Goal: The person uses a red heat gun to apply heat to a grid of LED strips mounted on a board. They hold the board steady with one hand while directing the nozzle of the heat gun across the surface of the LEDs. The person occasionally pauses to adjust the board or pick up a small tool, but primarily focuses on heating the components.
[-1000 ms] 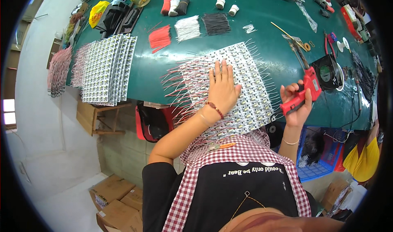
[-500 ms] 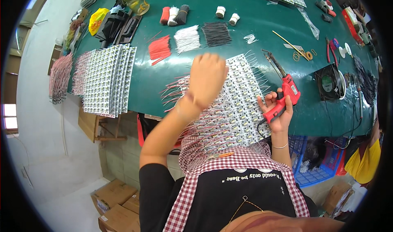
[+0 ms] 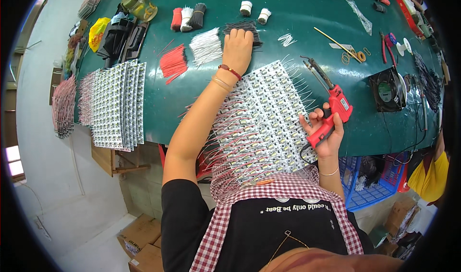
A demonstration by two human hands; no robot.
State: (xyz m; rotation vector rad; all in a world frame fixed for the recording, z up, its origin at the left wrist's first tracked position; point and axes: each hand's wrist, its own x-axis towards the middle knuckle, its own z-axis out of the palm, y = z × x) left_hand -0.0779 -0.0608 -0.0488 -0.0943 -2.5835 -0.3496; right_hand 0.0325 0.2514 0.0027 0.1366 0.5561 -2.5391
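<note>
My left hand (image 3: 238,50) reaches across to the pile of loose black wires (image 3: 254,34). Its fingers are curled together on the near side of the pile, and the fingertips are hidden. My right hand (image 3: 326,135) is wrapped round the handle of a red soldering gun (image 3: 340,106), whose dark tip points up and away. Between my arms a white circuit board panel (image 3: 269,113) slopes from the table to my lap. Rows of small parts cover it; red and white wires stick out on its left, and white wires along its upper right edge.
Left of the black wires lie piles of white wires (image 3: 205,46) and red wires (image 3: 173,63). Stacked wired panels (image 3: 115,106) overhang the table's left edge. On the right are scissors (image 3: 346,55), a wooden stick (image 3: 336,42), pliers (image 3: 388,50) and a black fan (image 3: 385,89).
My left hand has moved forward from above the panel to the black wires. My right hand keeps the soldering gun in nearly the same place. The view has shifted slightly.
</note>
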